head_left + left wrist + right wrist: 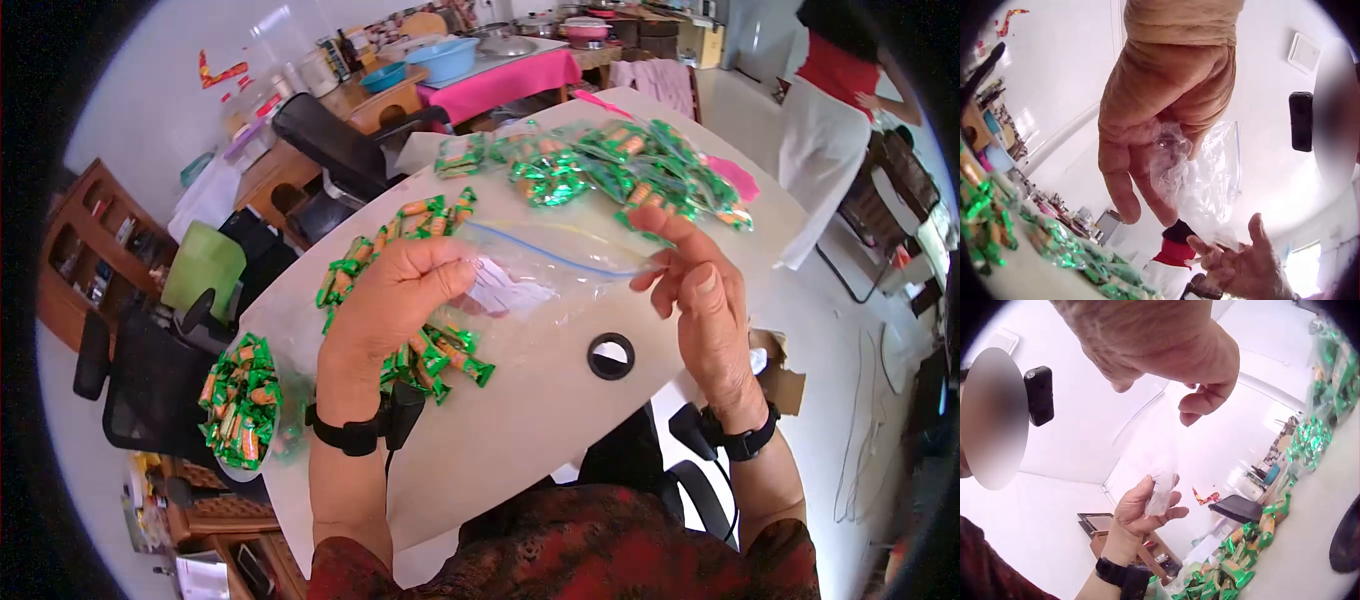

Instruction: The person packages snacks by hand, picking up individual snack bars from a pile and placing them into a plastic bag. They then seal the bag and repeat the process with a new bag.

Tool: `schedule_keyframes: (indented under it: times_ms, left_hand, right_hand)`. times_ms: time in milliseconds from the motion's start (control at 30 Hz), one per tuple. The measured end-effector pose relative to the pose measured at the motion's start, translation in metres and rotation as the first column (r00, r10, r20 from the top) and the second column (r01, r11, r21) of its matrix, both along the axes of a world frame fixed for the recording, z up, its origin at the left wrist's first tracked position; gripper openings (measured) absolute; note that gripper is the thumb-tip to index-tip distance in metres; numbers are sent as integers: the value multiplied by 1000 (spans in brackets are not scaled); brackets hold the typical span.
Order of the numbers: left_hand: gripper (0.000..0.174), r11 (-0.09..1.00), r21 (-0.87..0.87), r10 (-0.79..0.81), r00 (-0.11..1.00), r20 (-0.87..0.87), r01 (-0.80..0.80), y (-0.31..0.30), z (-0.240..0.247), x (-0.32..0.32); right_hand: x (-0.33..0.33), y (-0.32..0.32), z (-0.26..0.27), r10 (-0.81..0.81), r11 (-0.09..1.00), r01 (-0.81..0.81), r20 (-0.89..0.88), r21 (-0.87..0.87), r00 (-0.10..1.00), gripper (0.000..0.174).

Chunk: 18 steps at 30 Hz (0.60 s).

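Note:
My left hand [385, 300] pinches one end of a clear zip-lock bag [575, 290] between thumb and fingers, above the table. A blue line marks the bag's zip, and a white printed slip [505, 288] shows through the plastic near the left thumb. At the bag's other end is my right hand [715, 315], fingers loosely bent and thumb apart from them, with the fingertips right at the zip's end. Small green-and-orange wrapped snacks [430, 355] lie loose beneath and behind the left hand. In the left wrist view, crumpled plastic [1172, 162] bunches at the left fingers.
Filled bags of snacks [600, 165] lie along the table's far side. A bowl heaped with wrapped snacks [240, 405] stands at the left edge. A black tape roll [611, 356] lies near the front. Office chairs stand left; a person [830, 120] is at the back right.

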<state>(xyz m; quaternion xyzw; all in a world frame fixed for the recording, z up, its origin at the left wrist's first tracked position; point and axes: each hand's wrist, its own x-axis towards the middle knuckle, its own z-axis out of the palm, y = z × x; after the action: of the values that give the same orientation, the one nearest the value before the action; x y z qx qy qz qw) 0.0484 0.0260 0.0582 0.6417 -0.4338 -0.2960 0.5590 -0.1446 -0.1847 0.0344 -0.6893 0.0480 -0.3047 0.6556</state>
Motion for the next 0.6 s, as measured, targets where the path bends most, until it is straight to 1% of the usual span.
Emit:
schedule_keyframes:
  times_ms: [67,100,133,200,233,300,333,367,433,500,567,600]
  left_hand:
    - [28,998,42,-53,998,18,52,-6,-1,-8]
    - [28,997,42,-63,998,16,62,-8,-2,-12]
    - [28,997,52,-63,998,-15,64,-11,-4,-16]
    - [29,996,63,-65,997,-47,68,-13,-7,-20]
    - [29,994,75,-80,996,-45,83,-14,-10,-21]
    - [29,991,89,-97,994,-45,100,-16,-11,-24]
    - [28,990,86,-108,992,-66,113,-18,-11,-27]
    - [27,989,83,-119,989,-86,126,-19,-11,-29]
    - [26,987,100,-124,990,-61,129,-20,-13,-30]
    - [26,984,118,-129,991,-35,133,-21,-13,-32]
    - [21,977,147,-141,985,-96,154,-23,-10,-35]
    - [21,976,149,-145,985,-98,158,-24,-12,-34]
  right_hand:
    - [-7,-11,3,-33,983,37,25,-182,999,78]
    - [-8,-7,8,-28,985,39,68,-165,997,64]
    - [-12,-6,11,-36,985,46,66,-165,997,64]
    - [-18,-5,15,-71,970,48,-89,-239,993,44]
    - [-18,-5,16,-75,970,51,-90,-239,993,44]
    - [-20,-4,16,-85,986,58,-172,-156,981,25]
    - [-21,-4,16,-87,986,60,-173,-156,981,25]
    - [-21,-3,16,-83,991,62,-179,-120,980,23]
    - [-22,-4,11,-79,995,65,-188,-80,979,22]
    - [-21,-7,4,-8,998,-2,-169,-61,986,20]
    - [-20,-8,2,0,996,-14,-164,-83,986,19]
    - [-20,-9,0,10,994,-28,-159,-108,987,18]
